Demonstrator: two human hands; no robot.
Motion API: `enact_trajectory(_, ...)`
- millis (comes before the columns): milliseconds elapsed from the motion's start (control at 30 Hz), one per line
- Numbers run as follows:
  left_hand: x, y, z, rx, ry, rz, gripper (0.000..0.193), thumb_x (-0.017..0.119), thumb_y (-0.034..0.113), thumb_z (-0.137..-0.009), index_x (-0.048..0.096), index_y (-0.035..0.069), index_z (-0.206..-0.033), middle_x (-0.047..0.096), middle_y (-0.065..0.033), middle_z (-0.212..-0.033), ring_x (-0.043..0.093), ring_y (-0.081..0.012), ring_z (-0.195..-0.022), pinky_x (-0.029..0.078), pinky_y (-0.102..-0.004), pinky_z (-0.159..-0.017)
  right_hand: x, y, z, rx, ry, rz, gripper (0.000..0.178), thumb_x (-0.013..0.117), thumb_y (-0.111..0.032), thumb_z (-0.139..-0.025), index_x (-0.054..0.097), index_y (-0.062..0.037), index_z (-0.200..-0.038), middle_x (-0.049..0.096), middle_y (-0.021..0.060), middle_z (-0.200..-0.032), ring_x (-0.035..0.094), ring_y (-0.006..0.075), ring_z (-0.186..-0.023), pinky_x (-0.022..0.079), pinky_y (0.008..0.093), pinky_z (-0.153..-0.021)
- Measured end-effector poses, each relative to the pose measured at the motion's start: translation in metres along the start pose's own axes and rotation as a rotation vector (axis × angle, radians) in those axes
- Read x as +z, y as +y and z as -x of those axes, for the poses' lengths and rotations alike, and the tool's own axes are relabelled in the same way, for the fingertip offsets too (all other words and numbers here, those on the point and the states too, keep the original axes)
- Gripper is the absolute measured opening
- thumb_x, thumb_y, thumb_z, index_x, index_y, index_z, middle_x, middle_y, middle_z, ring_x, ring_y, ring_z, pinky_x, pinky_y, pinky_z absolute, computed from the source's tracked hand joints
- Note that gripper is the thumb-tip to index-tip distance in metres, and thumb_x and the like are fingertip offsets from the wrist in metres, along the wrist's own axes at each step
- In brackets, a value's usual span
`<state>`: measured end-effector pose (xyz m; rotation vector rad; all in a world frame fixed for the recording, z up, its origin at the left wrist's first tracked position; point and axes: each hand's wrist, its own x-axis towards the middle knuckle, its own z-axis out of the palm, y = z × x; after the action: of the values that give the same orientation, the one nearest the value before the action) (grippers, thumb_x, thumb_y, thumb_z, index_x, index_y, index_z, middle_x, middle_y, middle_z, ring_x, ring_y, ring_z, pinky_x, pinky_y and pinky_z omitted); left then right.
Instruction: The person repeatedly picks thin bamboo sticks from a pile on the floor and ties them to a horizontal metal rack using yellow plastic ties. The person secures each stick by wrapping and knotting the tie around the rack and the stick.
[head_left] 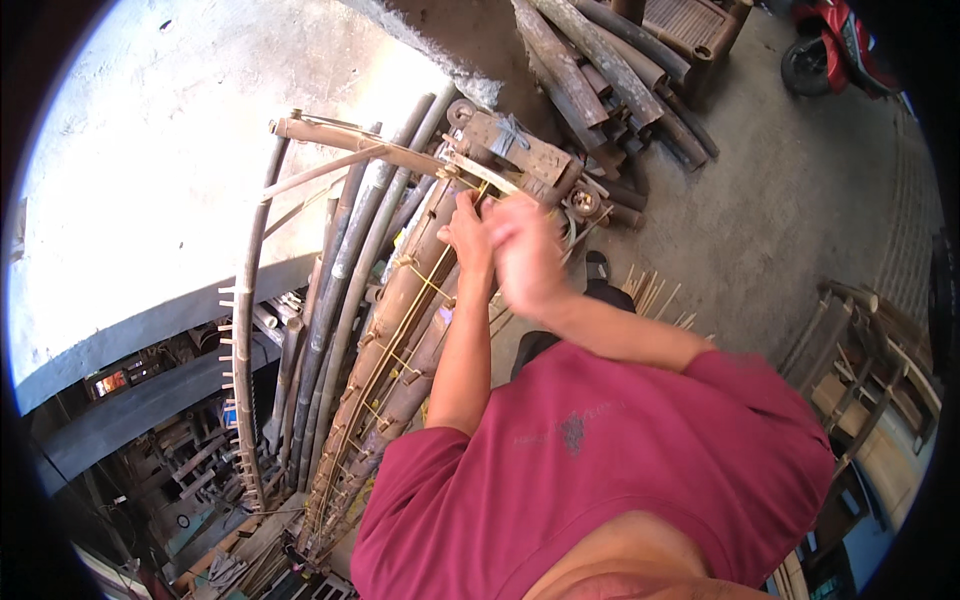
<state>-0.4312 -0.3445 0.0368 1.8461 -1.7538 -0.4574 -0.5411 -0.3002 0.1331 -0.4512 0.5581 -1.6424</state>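
A long bamboo pole (402,298) slants up from the lower left, with yellow cord (432,283) running along it and looped around it at several spots. At its upper end my left hand (466,236) is closed, its fingers bent close to the cord. What they grip is hidden. Just right of it, my right hand (526,250) is smeared by motion and its fingers do not show clearly. Beyond both hands lies a brown wooden block (520,150) with a blue tie (511,132) around it.
A bamboo frame (243,350) with short pegs stands at left, beside dark bamboo poles (345,250) leaning together. Cut bamboo lengths (600,75) are piled at the top. A red motorbike (845,50) is at upper right. Thin sticks (655,295) lie on the floor.
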Motion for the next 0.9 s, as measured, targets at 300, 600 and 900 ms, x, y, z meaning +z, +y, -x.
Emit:
enact_trajectory(300,0.003,0.032,0.003,0.052,0.186,0.109,0.013,0.058,0.016,-0.090,0.063,0.004,-0.092,0.063,-0.0137,-0.086,0.057,-0.0322,-0.091,0.033,-0.0481,-0.083,0.123,0.071,-0.127,0.058,-1.537,1.215,0.024,0.054,-0.017,-0.089,0.070,-0.0089,-0.104,0.070,0.0150,-0.094,0.067,0.0326,-0.089,0.051,0.0452,-0.077)
enact_trajectory(600,0.011,0.032,0.000,-0.137,0.191,-0.038,0.026,0.051,0.025,-0.099,0.070,0.008,-0.105,0.069,-0.0121,-0.098,0.060,-0.0287,-0.098,0.031,-0.0456,-0.089,0.021,0.100,-0.213,0.197,-1.453,1.597,0.029,0.055,-0.028,-0.093,0.071,-0.0065,-0.081,0.070,0.0067,-0.073,0.067,0.0180,-0.070,0.050,0.0328,-0.065)
enact_trajectory(900,0.007,0.032,-0.005,-0.086,0.242,-0.034,0.024,0.051,0.018,-0.098,0.069,0.002,-0.094,0.070,-0.0124,-0.089,0.065,-0.0258,-0.090,0.048,-0.0384,-0.078,-0.116,-0.034,-0.051,0.355,-1.284,1.306,0.037,0.052,-0.026,-0.093,0.058,0.0000,-0.068,0.057,0.0206,-0.065,0.053,0.0345,-0.059,0.043,0.0449,-0.059)
